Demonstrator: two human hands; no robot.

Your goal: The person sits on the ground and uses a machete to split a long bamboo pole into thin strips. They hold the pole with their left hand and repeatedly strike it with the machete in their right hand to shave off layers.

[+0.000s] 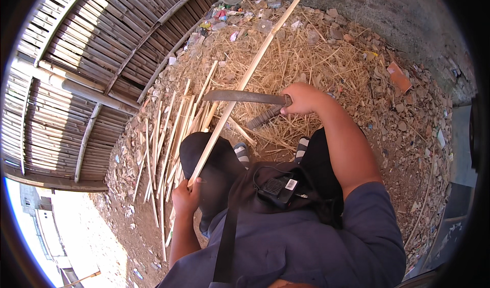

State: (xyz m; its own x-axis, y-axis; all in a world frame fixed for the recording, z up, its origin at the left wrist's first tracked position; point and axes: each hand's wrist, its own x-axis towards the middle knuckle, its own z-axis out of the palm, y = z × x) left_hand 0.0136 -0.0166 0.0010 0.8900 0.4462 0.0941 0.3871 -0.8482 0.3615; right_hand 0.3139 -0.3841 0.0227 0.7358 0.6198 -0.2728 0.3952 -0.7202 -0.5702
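Note:
My left hand (pixel 185 196) is closed round the near end of a long pale bamboo strip (pixel 249 72), which slants up and away to the right. Gripped in my right hand (pixel 303 98) is a machete (pixel 242 96) with a dark, worn blade pointing left. The blade crosses over the strip around its middle; whether the two touch, I cannot tell. Just under my right hand a dark ribbed rod-like piece (pixel 265 118) lies over the shavings. Several more split bamboo strips (pixel 176 130) lie loosely on the ground beside my left knee.
A heap of straw-coloured shavings (pixel 301 53) spreads ahead of my feet, with litter (pixel 224 17) beyond it. A bamboo slat wall (pixel 92 43) stands on the left, a brick wall (pixel 398 12) at the back right. A broken orange tile (pixel 399 77) lies on the rubble.

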